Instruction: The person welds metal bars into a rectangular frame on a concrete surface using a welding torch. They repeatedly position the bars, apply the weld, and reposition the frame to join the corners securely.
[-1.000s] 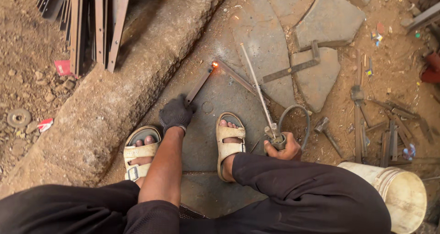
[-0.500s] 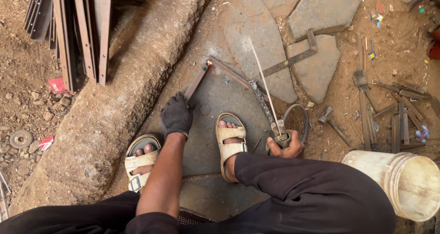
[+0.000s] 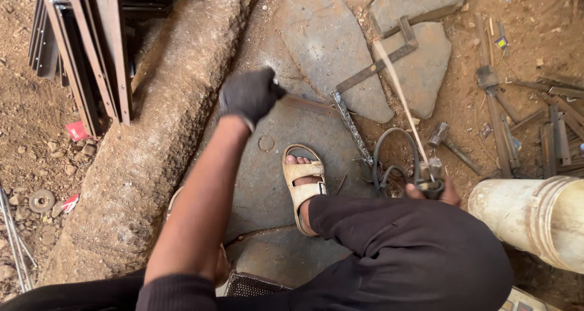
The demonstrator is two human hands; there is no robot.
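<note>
Seen from the head camera, looking straight down past black-trousered knees to the stony ground. Left hand in a dark knitted glove, raised above the work and curled into a loose fist; something small and pale peeks out at the thumb side, too small to name, so whether that grip clamps anything cannot be told. Right hand bare, low beside the right knee, grip closed round the grey metal electrode holder, from which a thin pale welding rod slants up and away, blurred. Black cable looping out from the holder across the ground toward the foot. Between the two hands, flat on the large grey stone slab, the workpiece: a rusty angle-iron frame, one bar running toward the foot, a second rusty flat bar meeting it at a corner and reaching up to the right. Beige sandal planted on the slab just beside the lower end of the frame. Judged as steel: stiff, fairly heavy for its width, sharp along the edges and likely hot near the corner joint, so best taken with the gloved hand, mid-bar and well away from the corner. Rod judged thin, springy and brittle in its coating; better steered from the holder. Nearby: a white plastic bucket at the right, a stack of dark steel frames upper left, scattered rusty scrap bars on the red earth.
</note>
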